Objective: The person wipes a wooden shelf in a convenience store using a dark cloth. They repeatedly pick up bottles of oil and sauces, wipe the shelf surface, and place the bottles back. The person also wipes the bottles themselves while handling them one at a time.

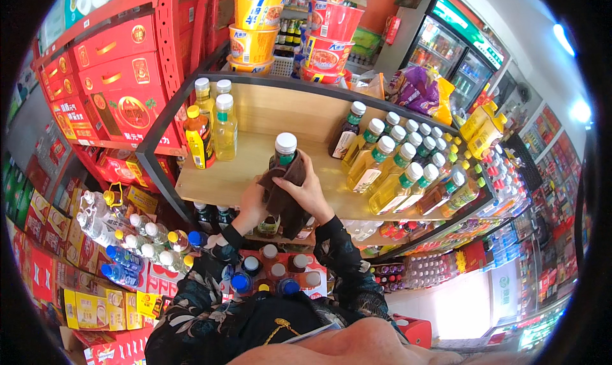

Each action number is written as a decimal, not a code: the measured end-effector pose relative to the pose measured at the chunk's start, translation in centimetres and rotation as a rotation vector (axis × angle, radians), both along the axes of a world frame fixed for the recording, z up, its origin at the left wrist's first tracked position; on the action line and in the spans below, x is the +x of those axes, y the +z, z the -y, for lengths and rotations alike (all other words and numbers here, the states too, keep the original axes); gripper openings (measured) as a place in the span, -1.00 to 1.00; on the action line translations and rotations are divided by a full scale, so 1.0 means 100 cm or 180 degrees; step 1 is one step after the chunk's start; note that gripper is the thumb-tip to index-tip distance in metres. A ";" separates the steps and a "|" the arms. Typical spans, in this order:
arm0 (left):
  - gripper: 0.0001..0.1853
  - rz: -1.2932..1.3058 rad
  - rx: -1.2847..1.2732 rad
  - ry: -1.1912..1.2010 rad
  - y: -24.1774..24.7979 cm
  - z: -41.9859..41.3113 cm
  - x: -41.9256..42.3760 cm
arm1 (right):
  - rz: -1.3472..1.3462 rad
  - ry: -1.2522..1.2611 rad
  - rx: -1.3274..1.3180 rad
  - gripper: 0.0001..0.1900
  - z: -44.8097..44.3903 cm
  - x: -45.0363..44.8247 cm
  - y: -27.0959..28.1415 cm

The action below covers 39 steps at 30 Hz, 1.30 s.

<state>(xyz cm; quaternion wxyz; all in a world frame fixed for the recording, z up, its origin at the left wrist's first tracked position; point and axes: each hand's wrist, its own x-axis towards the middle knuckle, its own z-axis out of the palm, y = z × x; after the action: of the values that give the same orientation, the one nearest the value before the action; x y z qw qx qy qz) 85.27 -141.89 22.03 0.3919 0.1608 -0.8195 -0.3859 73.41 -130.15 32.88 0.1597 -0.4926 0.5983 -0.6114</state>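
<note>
Both hands are together over the front edge of a wooden shelf board (306,173). A dark brown cloth (287,193) is wrapped around an upright bottle with a white cap (286,143). My right hand (308,188) grips the bottle's side through the cloth. On the other side, my left hand (252,202) is at the bottle and cloth, its fingertips partly hidden. To the left on the board stand several bottles of yellow drink (225,133) and a yellow-capped bottle (198,138). Rows of white-capped bottles (377,159) fill the right part.
A black metal frame (162,121) edges the shelf. Stacked instant noodle tubs (253,30) stand behind it. Red cartons (124,87) are at the left. Below the board are more bottles, some on a lower shelf, others (270,269) close to my body. A glass-door drinks fridge (437,44) stands at the back right.
</note>
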 end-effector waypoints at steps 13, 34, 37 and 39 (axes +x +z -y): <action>-0.31 0.0203 -0.0284 0.0220 0.041 -0.018 0.014 | -0.0304 -0.0408 -0.0309 -0.12 0.023 0.017 0.018; -0.35 0.0438 -0.0402 0.0509 0.035 -0.022 0.009 | -0.1042 -0.0581 -0.0365 -0.15 0.027 0.005 0.032; -0.36 0.0391 -0.0200 0.0505 0.010 -0.002 0.008 | -0.0687 -0.0383 -0.0180 -0.08 0.022 0.018 0.017; -0.38 0.0128 0.0398 0.0187 -0.007 0.005 0.006 | -0.0707 -0.0224 -0.0113 -0.08 0.014 0.015 -0.001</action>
<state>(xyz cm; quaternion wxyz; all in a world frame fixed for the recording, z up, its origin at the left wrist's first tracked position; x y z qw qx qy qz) 85.87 -142.41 21.37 0.3757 0.2167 -0.7965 -0.4213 74.90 -131.55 32.77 0.0622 -0.5388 0.6182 -0.5689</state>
